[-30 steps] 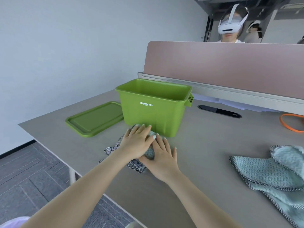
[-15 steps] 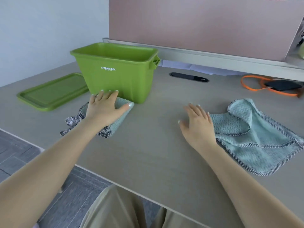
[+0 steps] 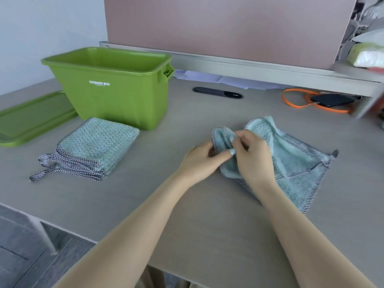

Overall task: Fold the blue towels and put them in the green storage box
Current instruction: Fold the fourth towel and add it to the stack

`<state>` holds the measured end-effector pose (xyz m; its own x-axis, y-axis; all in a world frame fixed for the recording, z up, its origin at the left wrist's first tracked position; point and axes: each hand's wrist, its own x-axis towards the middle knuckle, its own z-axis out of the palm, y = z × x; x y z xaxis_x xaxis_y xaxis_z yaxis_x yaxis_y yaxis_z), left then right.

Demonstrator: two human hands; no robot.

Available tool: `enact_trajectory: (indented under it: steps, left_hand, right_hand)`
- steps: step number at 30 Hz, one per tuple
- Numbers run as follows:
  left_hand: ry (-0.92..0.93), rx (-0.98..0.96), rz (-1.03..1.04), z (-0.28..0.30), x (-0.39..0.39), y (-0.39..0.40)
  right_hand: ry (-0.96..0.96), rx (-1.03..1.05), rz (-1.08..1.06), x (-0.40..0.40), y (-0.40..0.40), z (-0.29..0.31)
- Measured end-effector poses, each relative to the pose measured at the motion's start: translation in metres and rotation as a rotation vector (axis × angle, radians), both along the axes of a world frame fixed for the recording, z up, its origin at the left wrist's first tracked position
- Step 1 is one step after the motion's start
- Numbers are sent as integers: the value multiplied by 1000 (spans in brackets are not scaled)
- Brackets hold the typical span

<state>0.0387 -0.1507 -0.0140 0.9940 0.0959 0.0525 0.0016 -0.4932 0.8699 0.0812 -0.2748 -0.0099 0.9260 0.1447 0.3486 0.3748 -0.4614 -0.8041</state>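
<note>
A folded blue towel [image 3: 93, 148] with checked trim lies flat on the desk, just in front of the green storage box [image 3: 112, 88], which stands open at the left. A second, crumpled blue towel [image 3: 291, 163] lies right of centre. My left hand [image 3: 202, 161] and my right hand [image 3: 254, 159] both pinch its raised left edge, thumbs and fingers closed on the checked border. Part of that towel is hidden under my right hand.
The box's green lid [image 3: 31, 119] lies flat at the far left. A black cable grommet [image 3: 218, 93], an orange cord [image 3: 311, 100] with a dark device, and papers sit along the pink divider [image 3: 228, 28]. The desk's near edge runs lower left.
My left hand has left the folded towel by the box and crossed to the right. Both hands now grip the second towel's edge, which only the right hand touched before.
</note>
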Motion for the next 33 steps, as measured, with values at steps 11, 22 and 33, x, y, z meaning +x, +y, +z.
enact_trajectory:
  steps: [11, 22, 33]
  left_hand:
    - [-44, -650, 414, 1, 1, 41]
    - [-213, -270, 624, -2, -4, 71]
    - [-71, 352, 672, -5, -12, 73]
  right_hand:
    - [-4, 96, 115, -3, 1, -1]
    - [236, -641, -101, 35, -40, -9]
    - [150, -689, -428, 47, -69, -9]
